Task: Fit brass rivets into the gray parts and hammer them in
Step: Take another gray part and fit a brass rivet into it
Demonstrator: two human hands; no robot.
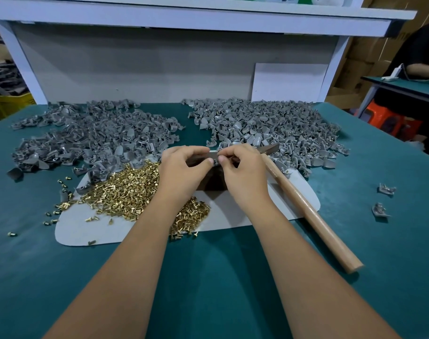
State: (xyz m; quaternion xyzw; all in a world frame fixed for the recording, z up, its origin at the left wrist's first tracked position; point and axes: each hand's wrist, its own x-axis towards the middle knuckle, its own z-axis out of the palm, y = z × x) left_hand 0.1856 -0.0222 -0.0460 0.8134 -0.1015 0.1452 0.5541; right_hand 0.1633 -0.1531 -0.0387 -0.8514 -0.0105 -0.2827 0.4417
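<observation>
Bench: I see a teal-covered table (208, 277).
Above: white shelf (184, 18) over a gray back panel (147, 67).
Right: cardboard boxes (365, 59), orange stool (382, 116).

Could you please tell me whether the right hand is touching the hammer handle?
Apart: the head view shows white mat between the right hand and the hammer handle.

Two bare forearms reach in from the bottom edge, with no sleeves, gloves, watch or rings visible; the left hand (181, 171) and right hand (244, 172) show short, unpainted fingernails, trimmed close at the fingertips.
</observation>
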